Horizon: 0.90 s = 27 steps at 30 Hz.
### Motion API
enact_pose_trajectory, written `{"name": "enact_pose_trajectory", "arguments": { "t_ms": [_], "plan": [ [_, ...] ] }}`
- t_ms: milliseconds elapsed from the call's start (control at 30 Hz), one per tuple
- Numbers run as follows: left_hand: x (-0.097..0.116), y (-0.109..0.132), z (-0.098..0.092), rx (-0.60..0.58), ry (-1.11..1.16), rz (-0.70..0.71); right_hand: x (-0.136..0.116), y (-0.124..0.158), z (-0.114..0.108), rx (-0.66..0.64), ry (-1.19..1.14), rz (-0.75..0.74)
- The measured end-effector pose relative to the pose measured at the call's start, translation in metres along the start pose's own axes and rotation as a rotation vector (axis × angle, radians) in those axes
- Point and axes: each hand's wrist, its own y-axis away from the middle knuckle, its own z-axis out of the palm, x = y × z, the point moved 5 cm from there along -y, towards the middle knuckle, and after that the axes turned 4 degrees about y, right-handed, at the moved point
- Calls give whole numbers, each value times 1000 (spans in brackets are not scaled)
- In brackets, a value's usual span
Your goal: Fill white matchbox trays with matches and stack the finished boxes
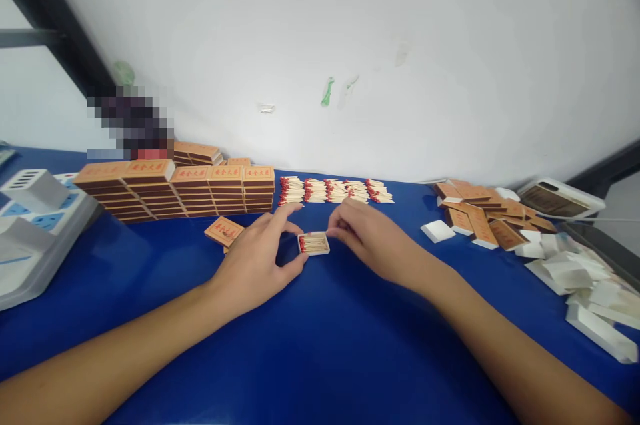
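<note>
A small white matchbox tray [314, 243] filled with red-tipped matches lies on the blue table [320, 338]. My left hand [260, 258] grips its left end between thumb and fingers. My right hand [370, 238] pinches its right end, fingers curled. Bundles of loose matches [335, 190] lie in a row just behind the tray. One orange matchbox [224, 231] lies flat beside my left hand.
Stacks of orange matchboxes [175, 190] line the back left. A white power strip [30, 225] sits at the far left. Orange sleeves [480, 211] and white empty trays [580, 278] are piled at the right, near a phone case [560, 197].
</note>
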Motion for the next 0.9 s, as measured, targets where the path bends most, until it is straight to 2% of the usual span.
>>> {"name": "enact_pose_trajectory", "arguments": {
  "t_ms": [67, 133, 267, 367, 433, 567, 667, 767, 900],
  "plan": [
    [0, 1, 0, 6, 3, -2, -14, 5, 4, -84, -11, -12],
    [0, 2, 0, 11, 2, -9, -20, 7, 7, -116, -31, -11],
    [3, 4, 1, -1, -17, 10, -7, -6, 5, 8, -152, 49],
    [9, 6, 6, -66, -10, 65, 8, -29, 5, 124, -169, 91],
    [13, 8, 9, -109, 13, 115, 13, -47, 10, 139, -136, 86],
    [16, 12, 14, -153, 15, 156, 10, -76, 26, 78, -26, 51],
    [16, 13, 14, -166, 0, 160, 6, -87, 35, 12, 28, 60],
    [15, 12, 14, -164, -1, 155, 5, -85, 34, -45, 30, 68],
    [16, 10, 11, -128, 28, 139, 12, -62, 20, -152, 30, 111]
  ]
}}
